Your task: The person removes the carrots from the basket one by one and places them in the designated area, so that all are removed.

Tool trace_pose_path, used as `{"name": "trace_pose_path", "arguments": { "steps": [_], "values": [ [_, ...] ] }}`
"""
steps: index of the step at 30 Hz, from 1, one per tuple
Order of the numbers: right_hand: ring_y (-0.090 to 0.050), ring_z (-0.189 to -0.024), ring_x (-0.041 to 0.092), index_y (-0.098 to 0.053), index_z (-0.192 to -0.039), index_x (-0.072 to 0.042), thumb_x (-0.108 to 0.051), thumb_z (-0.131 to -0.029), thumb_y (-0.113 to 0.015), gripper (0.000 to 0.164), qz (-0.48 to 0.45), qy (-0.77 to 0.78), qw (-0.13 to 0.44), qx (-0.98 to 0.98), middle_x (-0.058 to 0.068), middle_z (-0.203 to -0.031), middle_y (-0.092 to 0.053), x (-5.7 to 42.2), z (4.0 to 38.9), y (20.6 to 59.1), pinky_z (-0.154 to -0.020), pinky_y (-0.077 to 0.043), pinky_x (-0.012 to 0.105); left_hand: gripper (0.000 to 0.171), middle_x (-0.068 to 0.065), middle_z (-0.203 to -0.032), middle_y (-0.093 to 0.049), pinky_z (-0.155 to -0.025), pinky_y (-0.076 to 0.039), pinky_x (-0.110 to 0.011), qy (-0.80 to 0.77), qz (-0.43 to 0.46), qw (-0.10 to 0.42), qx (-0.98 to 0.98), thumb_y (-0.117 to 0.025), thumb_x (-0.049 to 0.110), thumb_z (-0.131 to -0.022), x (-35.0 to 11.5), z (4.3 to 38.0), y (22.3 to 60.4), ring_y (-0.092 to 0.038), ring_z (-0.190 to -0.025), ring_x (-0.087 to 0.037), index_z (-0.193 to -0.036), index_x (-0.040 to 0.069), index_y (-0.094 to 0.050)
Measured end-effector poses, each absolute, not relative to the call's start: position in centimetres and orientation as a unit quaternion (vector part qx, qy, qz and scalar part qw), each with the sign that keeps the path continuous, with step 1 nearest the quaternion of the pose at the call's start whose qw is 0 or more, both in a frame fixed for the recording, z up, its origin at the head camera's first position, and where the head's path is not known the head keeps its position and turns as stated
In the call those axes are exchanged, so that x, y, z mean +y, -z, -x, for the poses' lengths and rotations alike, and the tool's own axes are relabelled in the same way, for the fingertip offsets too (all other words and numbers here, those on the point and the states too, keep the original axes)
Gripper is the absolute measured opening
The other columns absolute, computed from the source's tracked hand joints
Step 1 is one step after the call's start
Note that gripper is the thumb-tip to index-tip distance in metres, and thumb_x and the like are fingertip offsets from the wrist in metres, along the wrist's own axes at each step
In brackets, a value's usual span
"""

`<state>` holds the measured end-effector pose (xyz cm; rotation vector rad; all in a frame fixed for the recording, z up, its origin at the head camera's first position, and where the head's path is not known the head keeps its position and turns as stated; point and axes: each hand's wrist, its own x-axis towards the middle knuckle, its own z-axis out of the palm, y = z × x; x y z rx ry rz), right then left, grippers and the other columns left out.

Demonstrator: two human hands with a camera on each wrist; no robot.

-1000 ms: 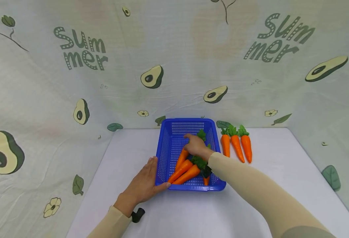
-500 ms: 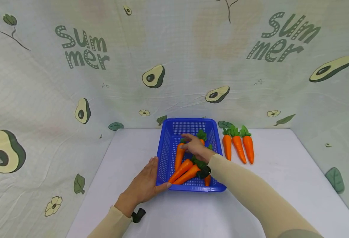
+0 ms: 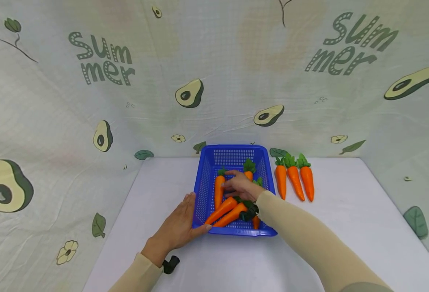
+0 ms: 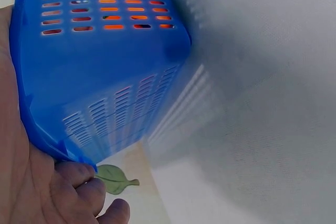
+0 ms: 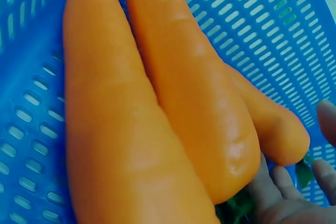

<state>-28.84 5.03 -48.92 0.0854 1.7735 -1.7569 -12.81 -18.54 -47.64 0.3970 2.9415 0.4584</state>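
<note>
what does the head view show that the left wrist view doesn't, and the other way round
Only the head view shows the right hand inside the blue basket, three carrots lying beside it on the table, and "summer" lettering. Only the left wrist view shows the palm side of the left hand and the basket's slotted outer wall up close, orange showing through. Both show the left hand touching the basket, and a leaf print on the cloth.

At least five carrots (image 3: pixel 219 190), some partly hidden, in one basket (image 3: pixel 236 232); three loose carrots (image 3: pixel 295 181) on one desk (image 3: pixel 163 178); two "summer" prints (image 3: pixel 108 74) on the backdrop (image 3: pixel 145 101).
</note>
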Motion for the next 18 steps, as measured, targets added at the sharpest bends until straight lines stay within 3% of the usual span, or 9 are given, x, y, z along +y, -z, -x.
{"name": "trace_pose_path", "arguments": {
  "steps": [10, 18],
  "values": [
    [-0.07, -0.118, 0.043, -0.036, -0.162, -0.009, 0.002, -0.101, -0.066, 0.069, -0.023, 0.666, 0.369, 0.648, 0.026, -0.132, -0.064, 3.8, 29.0, 49.4, -0.104, -0.056, 0.058, 0.118, -0.018, -0.176, -0.015, -0.13, -0.027, -0.05, -0.146, -0.129, 0.069, 0.978, -0.048, 0.083, -0.094, -18.5, 12.9, 47.8, -0.019, -0.163, -0.034, -0.169, 0.001, -0.008],
    [-0.071, -0.115, 0.041, -0.034, -0.164, -0.012, 0.005, -0.1, -0.065, 0.073, -0.01, 0.672, 0.357, 0.649, 0.025, -0.131, -0.066, 2.9, 28.9, 49.7, -0.103, -0.056, 0.06, 0.118, -0.017, -0.177, -0.015, -0.13, -0.027, -0.05, -0.15, -0.128, 0.073, 0.978, -0.049, 0.083, -0.094, -18.5, 13.0, 47.7, -0.018, -0.164, -0.034, -0.169, 0.001, -0.008]
  ]
}}
